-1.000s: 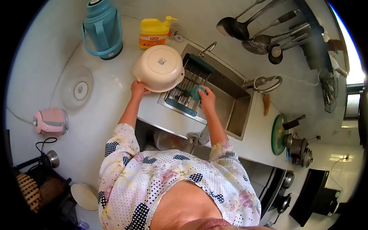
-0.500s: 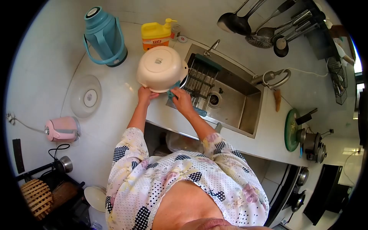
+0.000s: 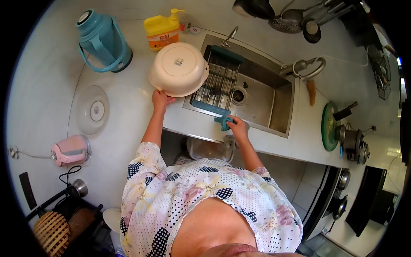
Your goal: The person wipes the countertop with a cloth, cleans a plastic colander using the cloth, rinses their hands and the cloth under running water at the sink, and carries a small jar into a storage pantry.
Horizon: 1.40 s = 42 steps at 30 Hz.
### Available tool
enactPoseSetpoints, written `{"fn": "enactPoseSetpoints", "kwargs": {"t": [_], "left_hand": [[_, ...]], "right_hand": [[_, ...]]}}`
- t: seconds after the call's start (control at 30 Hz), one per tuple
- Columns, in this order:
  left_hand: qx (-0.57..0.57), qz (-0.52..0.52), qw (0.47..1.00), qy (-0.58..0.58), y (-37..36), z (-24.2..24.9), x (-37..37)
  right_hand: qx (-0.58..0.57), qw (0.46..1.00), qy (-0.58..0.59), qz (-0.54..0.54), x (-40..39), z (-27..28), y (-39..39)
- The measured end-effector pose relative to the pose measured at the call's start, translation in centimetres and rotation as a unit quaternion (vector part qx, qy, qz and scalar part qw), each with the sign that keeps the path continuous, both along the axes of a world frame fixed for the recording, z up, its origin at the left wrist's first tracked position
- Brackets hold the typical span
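My left hand [image 3: 161, 99] grips the near rim of an upturned cream basin [image 3: 178, 68], which lies over the counter at the left edge of the sink. A bunched teal cloth [image 3: 224, 122] is pinched in my right hand [image 3: 237, 127], at the counter's front edge just below the drying rack. The rack [image 3: 219, 81], with teal ends and metal bars, spans the left part of the steel sink [image 3: 260, 112].
Behind the basin are a yellow bottle [image 3: 162, 31] and a blue thermos [image 3: 104, 42]. A clear lid [image 3: 93, 109] and a pink kettle [image 3: 72, 150] stand left. A faucet [image 3: 305, 69], green board [image 3: 329, 126] and hanging ladles [image 3: 287, 21] are right.
My right hand has moved away from the basin's rim, down and right to the counter edge, with the cloth. My left hand still grips the basin, and the view has shifted slightly.
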<state>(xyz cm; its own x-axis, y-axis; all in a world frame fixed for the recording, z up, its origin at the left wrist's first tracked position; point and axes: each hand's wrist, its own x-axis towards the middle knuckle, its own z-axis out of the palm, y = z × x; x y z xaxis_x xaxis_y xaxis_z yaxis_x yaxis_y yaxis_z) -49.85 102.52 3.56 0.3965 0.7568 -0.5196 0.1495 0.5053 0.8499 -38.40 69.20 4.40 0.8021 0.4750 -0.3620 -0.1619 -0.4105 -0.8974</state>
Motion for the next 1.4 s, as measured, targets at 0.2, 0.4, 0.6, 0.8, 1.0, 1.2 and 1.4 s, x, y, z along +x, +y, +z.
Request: {"fn": "enactPoseSetpoints", "kwargs": {"t": [0.2,0.4,0.6,0.8,1.0,1.2,1.4], "left_hand": [[0.001,-0.002,1.0,-0.012,-0.6,0.4,0.1],[-0.026,0.005,1.0,-0.015,0.4,0.1,-0.1],[-0.032,-0.009,0.999,-0.023,1.7,-0.3,-0.2],[-0.044,-0.011,0.999,-0.015,2.1,0.4,-0.3],[-0.053,-0.033,0.998,-0.012,2.0,0.7,-0.7],[-0.034,-0.031,0.998,-0.043,1.5,-1.1,-2.3],[-0.013,-0.009,1.0,-0.013,-2.1,-1.2,-5.2]], "right_hand": [[0.015,0.998,-0.029,-0.054,0.5,-0.9,-1.4],[0.03,0.997,-0.031,-0.069,0.8,-0.6,-1.5],[0.036,0.996,-0.045,-0.069,0.9,-2.0,-2.9],[0.025,0.995,-0.056,-0.077,0.4,-1.5,-3.6],[-0.005,0.996,-0.077,-0.052,0.1,-0.6,-3.1],[-0.063,0.952,-0.277,0.115,-3.8,0.4,-0.6],[-0.097,0.902,-0.363,0.215,-2.3,-3.3,0.6]]}}
